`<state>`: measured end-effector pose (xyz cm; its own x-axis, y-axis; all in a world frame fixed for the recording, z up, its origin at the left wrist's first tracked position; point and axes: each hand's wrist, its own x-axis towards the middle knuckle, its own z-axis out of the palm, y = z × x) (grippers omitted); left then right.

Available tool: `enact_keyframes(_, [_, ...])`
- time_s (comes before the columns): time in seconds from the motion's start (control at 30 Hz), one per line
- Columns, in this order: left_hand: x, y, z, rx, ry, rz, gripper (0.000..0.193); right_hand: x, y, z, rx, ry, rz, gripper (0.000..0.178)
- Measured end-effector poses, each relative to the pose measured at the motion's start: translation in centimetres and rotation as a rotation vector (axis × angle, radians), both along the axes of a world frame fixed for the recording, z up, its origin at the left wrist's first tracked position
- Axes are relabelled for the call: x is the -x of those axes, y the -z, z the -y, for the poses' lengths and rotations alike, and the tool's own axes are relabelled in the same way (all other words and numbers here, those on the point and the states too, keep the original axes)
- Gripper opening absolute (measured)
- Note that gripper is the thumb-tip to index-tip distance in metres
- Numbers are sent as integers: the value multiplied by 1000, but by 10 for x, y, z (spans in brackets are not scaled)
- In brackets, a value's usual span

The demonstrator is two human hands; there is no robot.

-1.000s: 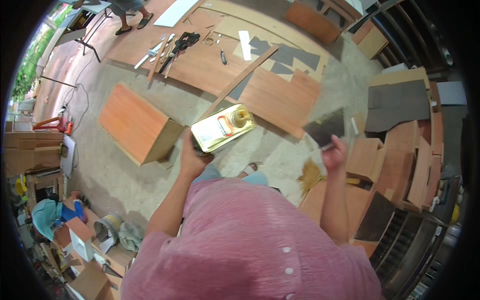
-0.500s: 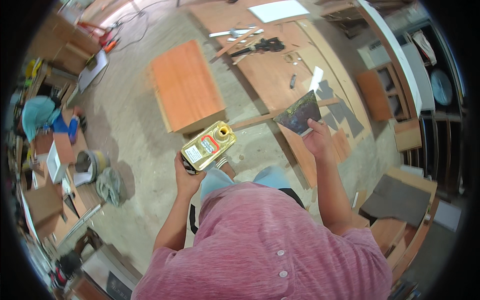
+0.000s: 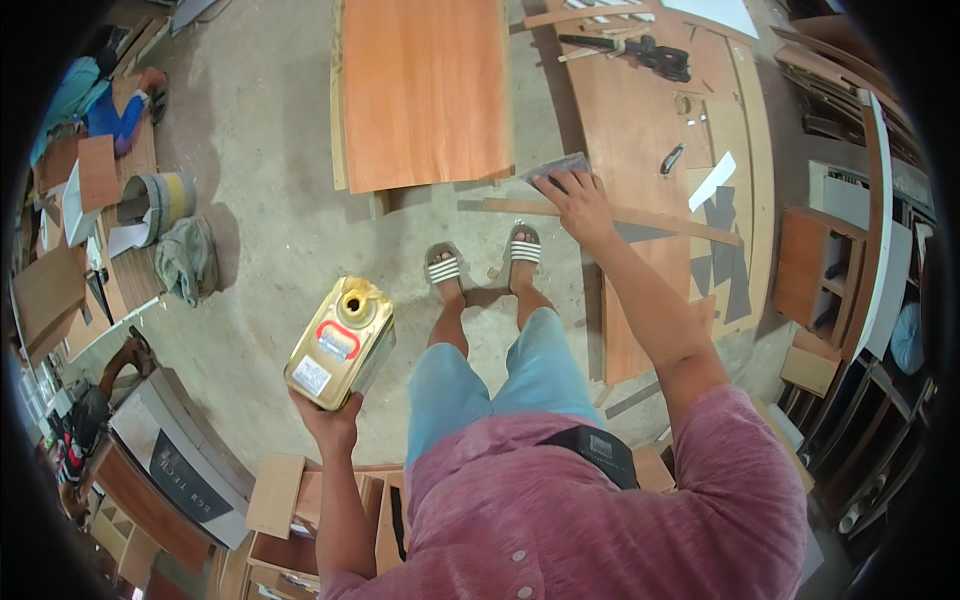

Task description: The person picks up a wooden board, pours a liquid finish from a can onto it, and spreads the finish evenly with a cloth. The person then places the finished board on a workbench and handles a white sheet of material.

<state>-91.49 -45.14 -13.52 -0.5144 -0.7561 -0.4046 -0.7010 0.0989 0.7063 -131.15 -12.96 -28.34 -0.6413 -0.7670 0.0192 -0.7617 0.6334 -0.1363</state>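
My left hand point(image 3: 332, 425) is closed round the lower end of a gold rectangular metal tin point(image 3: 318, 352). The tin tilts, and its round spout is uncapped, with yellowish residue about the rim. My right hand point(image 3: 580, 205) reaches forward and grips a thin dark flat piece point(image 3: 566, 166), its fingers lying over the top. Most of that piece is hidden under the hand. Close to it is the near right corner of an orange-brown wooden panel point(image 3: 425, 95), raised off the floor. Whether piece and panel touch, I cannot tell.
On the right, a low wooden worktop point(image 3: 640, 130) carries a black power tool point(image 3: 640, 55), a cutter knife point(image 3: 672, 158) and grey offcuts point(image 3: 735, 240). A wooden strip point(image 3: 650, 222) juts from it. Left are a bucket point(image 3: 175, 197), a crumpled bag point(image 3: 187, 258) and a crouching person point(image 3: 105, 115).
My view has swung, bringing the panel straight ahead. The tin is lower and further left. My right hand has turned fingers-up and brought the dark piece beside the panel's corner.
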Motion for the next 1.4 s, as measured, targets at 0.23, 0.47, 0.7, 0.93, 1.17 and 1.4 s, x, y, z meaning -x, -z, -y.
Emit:
enact_keyframes(0.23, [9,-3,-24,-151,-144,-58,90,13,70,24,-24,-121,-161,53])
enact_keyframes(0.47, [25,-15,-34,-179,-153,-41,78,3,65,2,-97,-265,-145,51])
enact_keyframes(0.7, [31,-16,-33,-125,-101,-73,67,29,45,25,-24,-165,-231,51])
enact_keyframes(0.93, [22,-12,-29,-81,-64,-100,73,-17,63,5,-111,-239,-141,51])
enact_keyframes(1.17, [16,-14,-21,-166,-55,-80,78,-3,44,31,-129,-106,-93,51])
enact_keyframes(1.4, [18,-26,-17,-257,-42,-55,88,-67,72,-32,-229,-175,80,36])
